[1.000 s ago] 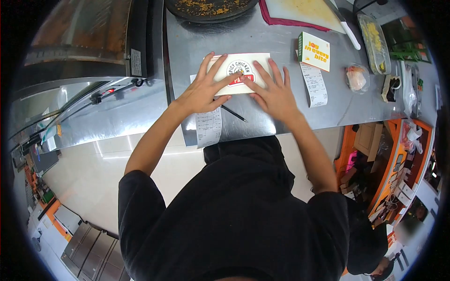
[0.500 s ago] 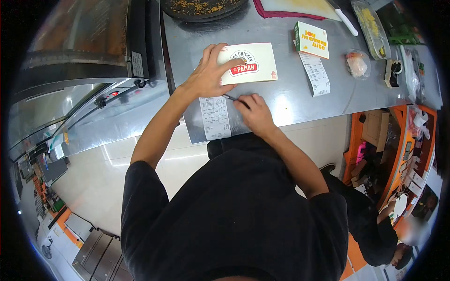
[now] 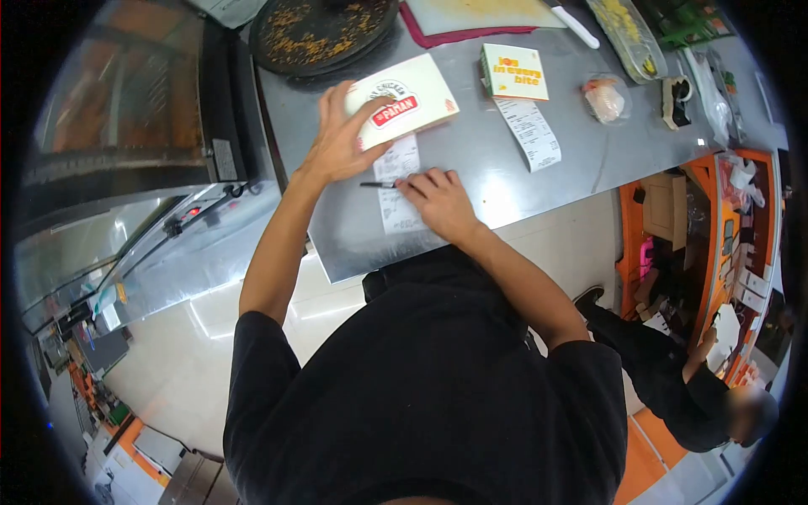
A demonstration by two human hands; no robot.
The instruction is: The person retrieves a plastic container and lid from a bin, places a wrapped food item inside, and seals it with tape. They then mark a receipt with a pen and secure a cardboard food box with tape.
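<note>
My left hand point(image 3: 343, 139) grips the left end of a white box point(image 3: 425, 93) with a "Paman" logo, its thumb and fingers spread across the lid. The box sits tilted at an angle over the top of a printed receipt point(image 3: 398, 210). Over that receipt, my right hand point(image 3: 439, 202) has its fingertips closed on the right end of a dark pen point(image 3: 377, 184). Farther right, a small "joy in every bite" box point(image 3: 516, 74) rests on the upper end of another receipt point(image 3: 534, 139).
A round dark pan point(image 3: 320, 34) with brown crumbs stands at the back left. Behind are a cutting board point(image 3: 471, 15) and a knife point(image 3: 576, 25). A wrapped item point(image 3: 606, 99) and a food tray point(image 3: 627, 38) lie right. Another person point(image 3: 673, 379) is at lower right.
My right hand has left the box and taken hold of the pen, now lying across the receipt. My left hand has shifted the box up and turned it, uncovering more of the receipt.
</note>
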